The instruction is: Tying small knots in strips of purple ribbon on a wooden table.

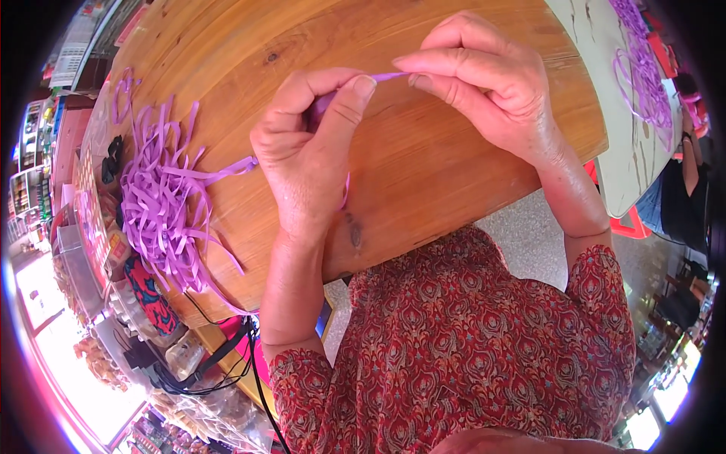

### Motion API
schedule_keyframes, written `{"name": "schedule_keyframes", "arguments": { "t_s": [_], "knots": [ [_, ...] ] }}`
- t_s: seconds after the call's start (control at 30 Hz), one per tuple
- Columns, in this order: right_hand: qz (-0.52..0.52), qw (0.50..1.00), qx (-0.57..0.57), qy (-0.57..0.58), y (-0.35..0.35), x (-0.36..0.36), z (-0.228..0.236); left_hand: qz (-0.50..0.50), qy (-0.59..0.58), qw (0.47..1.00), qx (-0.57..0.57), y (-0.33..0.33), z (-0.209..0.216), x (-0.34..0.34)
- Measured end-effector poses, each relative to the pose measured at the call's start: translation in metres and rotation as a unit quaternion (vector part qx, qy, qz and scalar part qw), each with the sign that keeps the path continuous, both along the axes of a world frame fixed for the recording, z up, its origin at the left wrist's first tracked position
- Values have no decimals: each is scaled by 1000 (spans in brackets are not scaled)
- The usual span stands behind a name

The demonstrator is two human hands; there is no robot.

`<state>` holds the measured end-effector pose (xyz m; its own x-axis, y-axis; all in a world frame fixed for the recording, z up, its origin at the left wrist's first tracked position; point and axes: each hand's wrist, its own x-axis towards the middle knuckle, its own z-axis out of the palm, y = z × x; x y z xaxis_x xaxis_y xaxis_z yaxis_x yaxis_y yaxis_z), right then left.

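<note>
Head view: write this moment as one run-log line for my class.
left hand: pinches purple ribbon | right hand: pinches same ribbon | purple ribbon pile: on wooden table, left of hands

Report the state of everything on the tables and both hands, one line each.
Left hand: closed in a pinch.
Right hand: closed in a pinch.
Purple ribbon: gripped by both hands, straight between them.
Ribbon heap: loose, tangled, on the wooden table.
Far ribbon heap: loosely looped, on the pale table.
</note>
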<state>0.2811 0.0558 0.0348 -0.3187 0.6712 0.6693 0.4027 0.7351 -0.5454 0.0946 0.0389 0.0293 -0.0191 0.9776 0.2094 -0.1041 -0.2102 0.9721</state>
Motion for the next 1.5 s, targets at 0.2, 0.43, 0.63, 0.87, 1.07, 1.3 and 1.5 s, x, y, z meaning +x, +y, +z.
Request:
{"name": "schedule_keyframes", "arguments": {
  "t_s": [0.2, 0.43, 0.63, 0.87, 1.07, 1.3, 1.5],
  "knots": [
    [23, 997, -68, -19, -4, 2, 4, 44, 99, 988, 107, 9, -3, -6],
    [81, 967, -237, 38, -12, 9, 7, 58, 136, 977, 152, 11, -3, -5],
    [128, 885, -398, 205, -16, 12, -1, -25, 7, 999, 46, 7, 1, -5],
    [321, 710, -448, 438, -18, -1, -8, -86, -160, 983, -11, 5, -2, 0],
    [286, 703, -454, 467, -19, -17, -5, -85, -191, 977, -44, 1, -8, 5],
    [103, 932, -275, 214, -15, -20, 5, -92, -195, 976, -25, -3, -8, 9],
    [66, 982, -150, 91, -13, -21, 1, -85, -175, 979, -62, -7, -7, 12]
  ]
}}
